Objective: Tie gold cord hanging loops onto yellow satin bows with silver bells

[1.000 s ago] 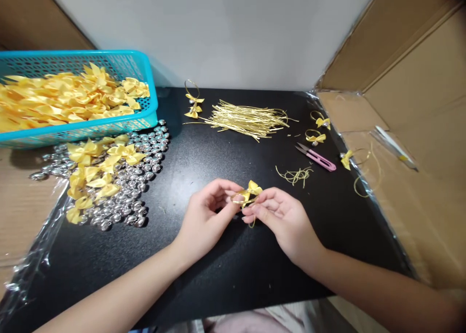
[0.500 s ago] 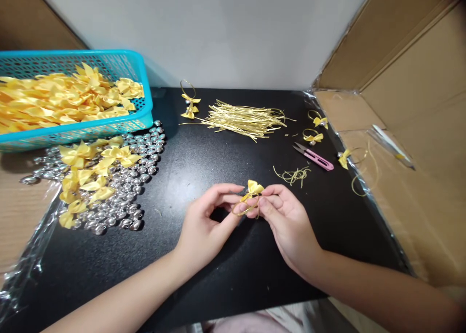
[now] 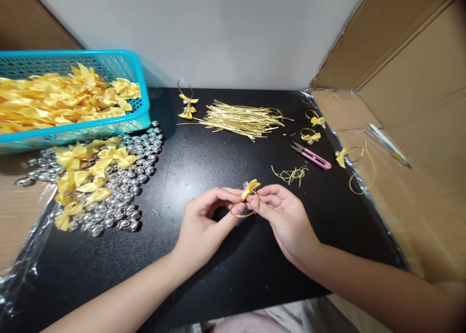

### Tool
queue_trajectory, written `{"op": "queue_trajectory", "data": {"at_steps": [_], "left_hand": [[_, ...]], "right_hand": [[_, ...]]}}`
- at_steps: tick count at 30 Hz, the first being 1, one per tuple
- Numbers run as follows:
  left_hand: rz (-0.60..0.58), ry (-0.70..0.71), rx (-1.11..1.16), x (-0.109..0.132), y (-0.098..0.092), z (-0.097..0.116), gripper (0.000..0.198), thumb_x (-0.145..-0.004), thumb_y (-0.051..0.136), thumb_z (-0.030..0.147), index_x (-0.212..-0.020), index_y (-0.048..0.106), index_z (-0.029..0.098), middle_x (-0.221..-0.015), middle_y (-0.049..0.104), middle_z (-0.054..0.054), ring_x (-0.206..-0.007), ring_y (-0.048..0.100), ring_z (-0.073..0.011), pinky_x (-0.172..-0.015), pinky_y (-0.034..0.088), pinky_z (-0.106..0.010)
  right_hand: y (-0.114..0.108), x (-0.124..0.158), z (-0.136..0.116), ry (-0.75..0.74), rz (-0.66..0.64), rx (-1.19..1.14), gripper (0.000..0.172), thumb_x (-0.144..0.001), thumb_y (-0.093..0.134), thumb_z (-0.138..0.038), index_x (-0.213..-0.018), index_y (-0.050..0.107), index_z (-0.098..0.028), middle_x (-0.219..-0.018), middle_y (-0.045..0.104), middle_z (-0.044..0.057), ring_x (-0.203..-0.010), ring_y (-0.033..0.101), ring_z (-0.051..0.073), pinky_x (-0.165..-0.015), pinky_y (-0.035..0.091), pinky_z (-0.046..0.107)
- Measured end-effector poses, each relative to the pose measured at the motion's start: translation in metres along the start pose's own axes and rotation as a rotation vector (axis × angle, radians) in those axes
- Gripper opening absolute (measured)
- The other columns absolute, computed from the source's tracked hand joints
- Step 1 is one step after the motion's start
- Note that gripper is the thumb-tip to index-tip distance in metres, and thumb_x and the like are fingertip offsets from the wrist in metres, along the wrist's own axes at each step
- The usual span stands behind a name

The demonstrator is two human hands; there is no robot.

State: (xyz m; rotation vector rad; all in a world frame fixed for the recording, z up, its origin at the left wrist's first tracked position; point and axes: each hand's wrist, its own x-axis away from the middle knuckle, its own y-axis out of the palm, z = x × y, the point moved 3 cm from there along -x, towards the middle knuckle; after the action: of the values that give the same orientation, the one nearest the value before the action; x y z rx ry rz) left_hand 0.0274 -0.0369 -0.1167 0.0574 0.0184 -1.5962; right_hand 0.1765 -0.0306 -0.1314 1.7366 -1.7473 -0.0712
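- I saw the left hand [image 3: 206, 224] pinching a yellow bow [image 3: 251, 188] by its gold loop [image 3: 244, 217].
- The right hand [image 3: 289, 219] gripped the same loop.
- The bow was between both hands, above the black table [image 3: 218, 289].

- smooth pale-grey wall [image 3: 225, 32] — behind the flat black desk [image 3: 218, 160]
- white glare [image 3: 178, 190] on the desk
- brown cardboard panel [image 3: 415, 37], right
- clear plastic film [image 3: 31, 262] — left edge

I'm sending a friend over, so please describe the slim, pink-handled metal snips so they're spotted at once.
On the flat black tabletop, find the long bundle of shiny gold cords. To its right and slightly nearer lie the snips, blades pointing toward the bundle. They alone on the tabletop are pink.
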Motion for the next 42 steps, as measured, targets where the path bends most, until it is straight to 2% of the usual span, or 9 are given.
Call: {"op": "queue_trajectory", "data": {"at_steps": [5,9,12,15,17,23,27,33,42], "left_hand": [[-0.043,0.114,-0.084,0.003,-0.002,0.001,0.007,-0.079,0.072,0.012,-0.081,0.07,0.019,-0.092,0.076,-0.004,-0.089,0.071,-0.0157,-0.084,0.054,-0.026],[-0.128,0.195,-0.01,0.005,-0.005,-0.002,0.02,-0.085,0.068,0.035,-0.097,0.068,0.019,-0.098,0.073,-0.007,-0.092,0.067,-0.0191,-0.084,0.053,-0.029],[-0.084,0.114,0.082,0.004,-0.006,-0.004,0.028,-0.09,0.059,0.045,-0.101,0.066,0.02,-0.094,0.073,-0.005,-0.087,0.067,-0.0167,-0.081,0.053,-0.027],[-0.003,-0.027,0.075,0.003,-0.003,-0.003,0.009,-0.089,0.065,0.029,-0.091,0.064,0.021,-0.084,0.075,-0.002,-0.079,0.069,-0.0129,-0.076,0.054,-0.022],[0.011,-0.054,0.045,0.002,0.0,0.0,0.014,-0.079,0.074,0.02,-0.087,0.063,0.02,-0.08,0.074,0.0,-0.074,0.069,-0.012,-0.073,0.055,-0.021],[-0.007,-0.128,0.061,-0.003,0.003,0.001,0.013,-0.074,0.077,0.019,-0.082,0.066,0.018,-0.074,0.072,0.0,-0.067,0.068,-0.0126,-0.065,0.056,-0.022],[-0.036,-0.199,0.102,-0.005,0.002,-0.002,0.007,-0.077,0.074,0.023,-0.078,0.069,0.019,-0.073,0.073,0.0,-0.065,0.069,-0.0133,-0.063,0.056,-0.022],[-0.102,-0.229,0.138,-0.005,0.002,-0.001,0.01,-0.082,0.07,0.025,-0.075,0.069,0.019,-0.066,0.073,0.001,-0.061,0.068,-0.0128,-0.062,0.056,-0.022],[-0.017,-0.207,0.058,-0.004,0.0,0.002,0.012,-0.079,0.072,0.027,-0.075,0.068,0.018,-0.069,0.072,0.0,-0.059,0.064,-0.011,-0.059,0.052,-0.02]], "right_hand": [[0.0,-0.001,0.0,0.001,-0.029,-0.015,0.025,-0.061,0.089,-0.025,-0.073,0.068,-0.018,-0.07,0.077,-0.001,-0.067,0.072,0.009,-0.071,0.056,0.018],[0.001,-0.001,-0.001,-0.008,-0.051,-0.011,0.021,-0.063,0.087,-0.023,-0.073,0.07,-0.018,-0.073,0.077,-0.001,-0.063,0.071,0.008,-0.067,0.056,0.019],[0.001,-0.001,-0.002,-0.003,-0.044,0.025,0.023,-0.061,0.088,-0.024,-0.072,0.069,-0.018,-0.072,0.077,0.0,-0.06,0.07,0.01,-0.062,0.056,0.021],[0.002,0.0,-0.002,0.02,-0.033,0.063,0.024,-0.06,0.088,-0.027,-0.068,0.068,-0.017,-0.067,0.074,-0.001,-0.057,0.067,0.01,-0.06,0.055,0.022],[0.003,0.0,-0.002,0.02,-0.035,0.09,0.023,-0.061,0.087,-0.029,-0.065,0.068,-0.017,-0.062,0.072,-0.001,-0.055,0.065,0.009,-0.058,0.054,0.022],[0.004,0.0,-0.002,0.027,-0.059,0.135,0.024,-0.062,0.086,-0.034,-0.062,0.069,-0.016,-0.055,0.069,-0.001,-0.052,0.063,0.01,-0.057,0.054,0.024],[0.005,0.0,-0.002,0.075,-0.056,0.143,0.027,-0.054,0.091,-0.034,-0.062,0.072,-0.016,-0.057,0.07,0.0,-0.052,0.064,0.011,-0.056,0.056,0.024],[0.005,0.0,-0.001,0.104,-0.046,0.164,0.029,-0.052,0.091,-0.035,-0.064,0.072,-0.016,-0.057,0.071,0.0,-0.052,0.065,0.011,-0.057,0.057,0.024],[0.006,0.004,-0.004,0.05,-0.143,0.245,0.025,-0.057,0.088,-0.033,-0.067,0.073,-0.017,-0.06,0.07,0.0,-0.056,0.065,0.011,-0.058,0.055,0.024]]}}
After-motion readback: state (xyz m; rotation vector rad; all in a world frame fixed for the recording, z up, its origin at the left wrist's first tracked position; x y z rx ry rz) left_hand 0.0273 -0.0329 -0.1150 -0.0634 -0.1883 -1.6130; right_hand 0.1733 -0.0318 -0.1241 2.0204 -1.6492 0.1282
